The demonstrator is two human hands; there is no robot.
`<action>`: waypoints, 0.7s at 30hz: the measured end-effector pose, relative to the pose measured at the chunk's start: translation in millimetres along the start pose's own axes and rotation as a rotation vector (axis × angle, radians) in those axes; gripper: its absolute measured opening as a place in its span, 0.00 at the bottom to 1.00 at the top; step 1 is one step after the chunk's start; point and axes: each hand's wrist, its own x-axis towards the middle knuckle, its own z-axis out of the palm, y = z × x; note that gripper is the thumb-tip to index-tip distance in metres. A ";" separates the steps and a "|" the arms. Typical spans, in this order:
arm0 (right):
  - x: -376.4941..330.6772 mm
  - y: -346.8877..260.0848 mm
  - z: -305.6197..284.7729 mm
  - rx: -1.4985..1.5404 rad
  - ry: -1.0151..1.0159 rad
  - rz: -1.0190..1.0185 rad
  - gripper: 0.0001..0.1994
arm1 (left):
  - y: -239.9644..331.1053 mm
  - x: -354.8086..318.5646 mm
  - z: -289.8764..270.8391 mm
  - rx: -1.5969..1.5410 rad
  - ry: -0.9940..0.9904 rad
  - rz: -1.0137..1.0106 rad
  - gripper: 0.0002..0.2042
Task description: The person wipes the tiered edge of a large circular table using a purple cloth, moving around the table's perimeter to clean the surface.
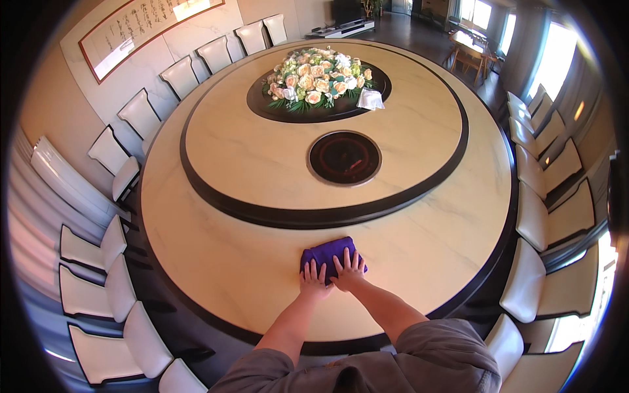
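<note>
I rest my left hand (315, 283) and right hand (350, 274), both spread flat with the fingers apart, on the purple cloth (327, 249), which lies on the desk (216, 262) at the frame's lower centre.

Both hands (349, 272) on purp. cloth (327, 251) atop rnd tbl (223, 262).

Pale chairs (139, 112), marbled wall (145, 67), dark floor (409, 34), bright windows (553, 59) at right.
</note>
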 end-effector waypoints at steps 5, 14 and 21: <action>-106.7 -44.2 64.1 0.006 -0.036 -0.005 0.41 | -16.8 -111.4 55.6 0.092 -0.055 0.043 0.44; -207.4 -100.5 129.5 -0.006 -0.019 0.075 0.43 | -53.2 -217.5 111.6 0.058 -0.073 0.176 0.46; -156.9 -99.6 104.8 0.015 -0.037 0.044 0.46 | -59.4 -177.6 87.8 0.049 -0.072 0.129 0.43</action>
